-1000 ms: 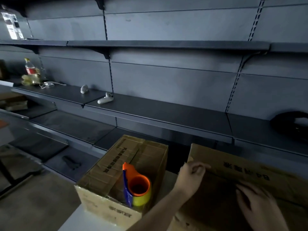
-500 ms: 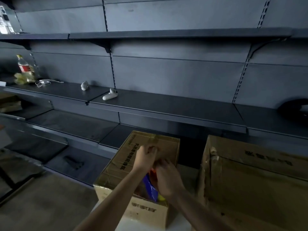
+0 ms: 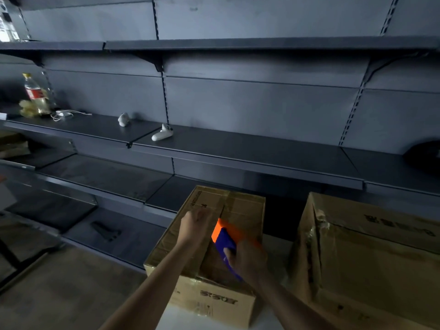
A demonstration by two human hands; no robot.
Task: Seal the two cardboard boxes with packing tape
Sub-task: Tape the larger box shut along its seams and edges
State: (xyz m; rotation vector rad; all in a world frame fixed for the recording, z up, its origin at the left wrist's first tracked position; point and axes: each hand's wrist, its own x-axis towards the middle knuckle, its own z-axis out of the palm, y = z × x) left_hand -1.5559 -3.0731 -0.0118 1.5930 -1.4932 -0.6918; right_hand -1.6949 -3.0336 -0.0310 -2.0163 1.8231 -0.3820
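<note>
A small cardboard box [image 3: 242, 208] with closed flaps stands in front of me on a white surface. My right hand [image 3: 248, 259] grips an orange and blue tape dispenser [image 3: 223, 238] and holds it over the box's middle seam. My left hand [image 3: 196, 222] is closed just left of the dispenser's orange front, fingers pinched, resting on the box top; whether it pinches tape I cannot tell. A larger cardboard box [image 3: 371, 258] stands to the right, its top wrinkled with old tape.
Dark metal shelves [image 3: 238, 153] run along the wall behind the boxes. On them lie two white controllers [image 3: 162, 135], a bottle [image 3: 35, 94] and a white cable. The white surface [image 3: 209, 321] ends near the small box's front; the floor drops away to the left.
Both hands left the large box and came to the small one. My right hand picked up the dispenser, which had stood upright on that box, and now holds it tilted over the seam.
</note>
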